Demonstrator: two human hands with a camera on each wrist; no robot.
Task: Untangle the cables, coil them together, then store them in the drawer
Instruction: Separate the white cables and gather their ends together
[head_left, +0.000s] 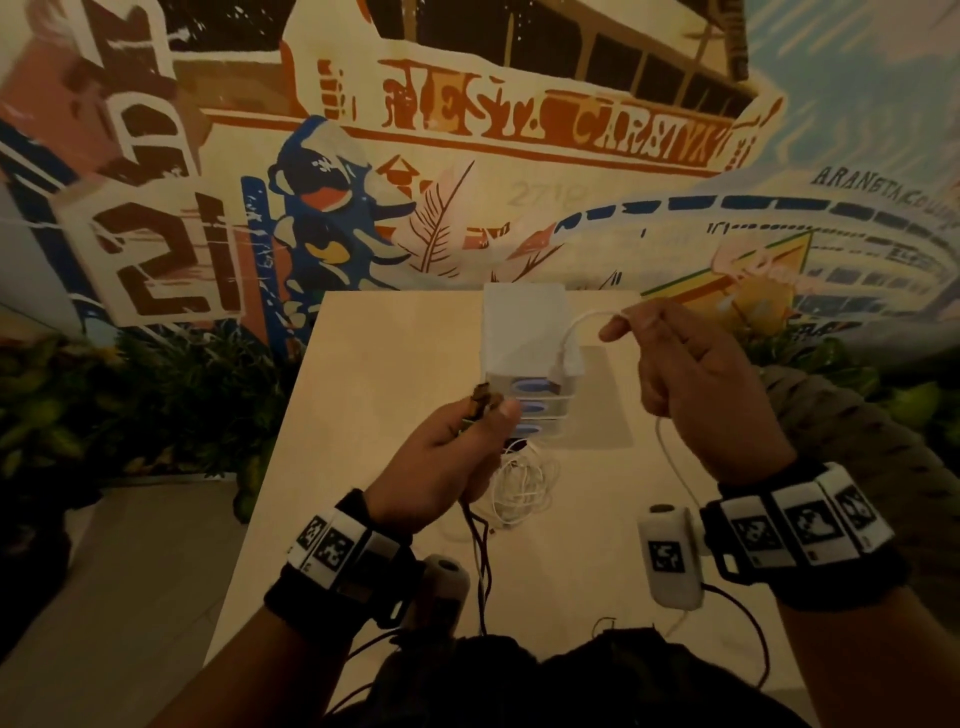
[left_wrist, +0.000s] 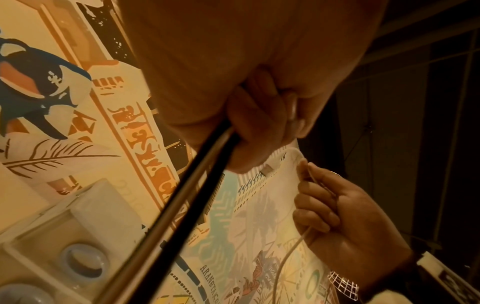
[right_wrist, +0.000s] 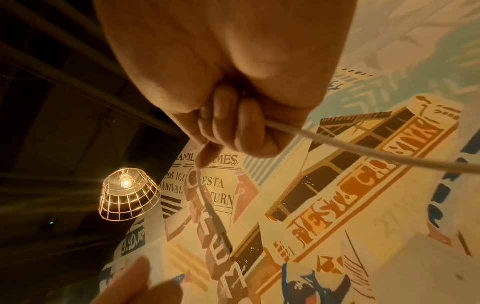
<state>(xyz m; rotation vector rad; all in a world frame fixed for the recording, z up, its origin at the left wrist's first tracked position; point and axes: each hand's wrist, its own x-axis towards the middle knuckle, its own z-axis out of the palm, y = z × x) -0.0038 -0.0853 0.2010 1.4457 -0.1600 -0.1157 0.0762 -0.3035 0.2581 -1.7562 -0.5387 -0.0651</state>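
My left hand is raised over the table and grips a dark cable near its plug; the rest hangs down toward my body. From the left wrist, that dark cable runs out of the curled fingers. My right hand pinches a white cable near its end, and its plug dangles in front of the drawer unit. The right wrist view shows the white cable passing through the fist, plug hanging free. A tangled white cable pile lies on the table.
A small white drawer unit with blue-ringed drawer fronts stands at the far middle of the pale table. A painted mural wall rises behind it, with plants at both sides. A lit wire-cage lamp hangs overhead.
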